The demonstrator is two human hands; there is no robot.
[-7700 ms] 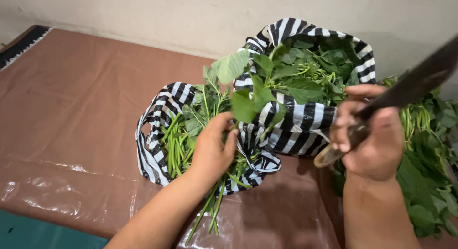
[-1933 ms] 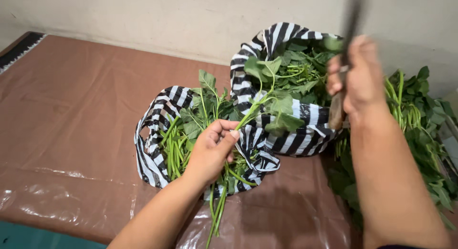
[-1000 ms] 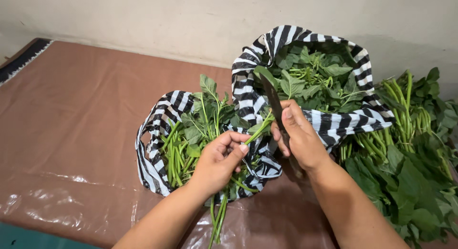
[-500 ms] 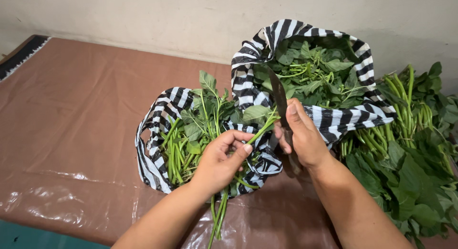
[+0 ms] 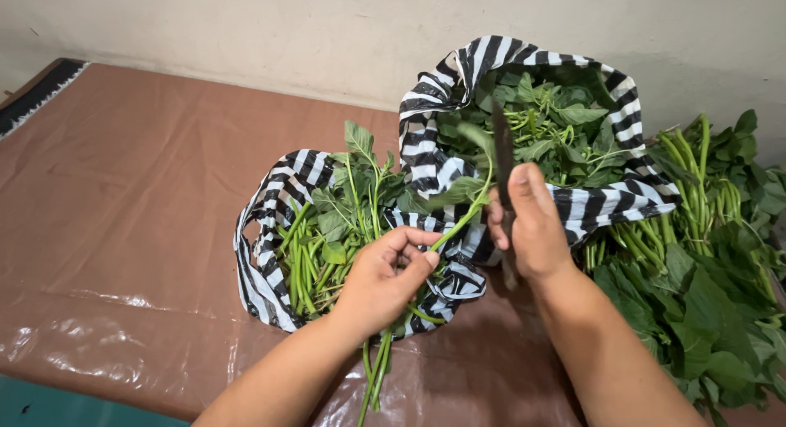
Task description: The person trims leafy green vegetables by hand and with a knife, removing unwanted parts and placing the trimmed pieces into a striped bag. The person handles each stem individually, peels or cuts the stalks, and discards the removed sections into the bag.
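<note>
In the head view, a green stem [image 5: 458,224] is pinched between the closed fingers of the left hand [image 5: 385,280], with a knife [image 5: 503,161] gripped in the right hand [image 5: 528,226] at its three o'clock. The thumb could be nicked, since the blade is held just beside the stem, and leaves could be dropped beyond the striped bag [image 5: 426,140] at twelve o'clock.

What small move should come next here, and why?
Probably draw the knife across the green stem: the left hand pinches its lower end, the right hand holds the blade upright against it, leafy top above the striped bag.
</note>
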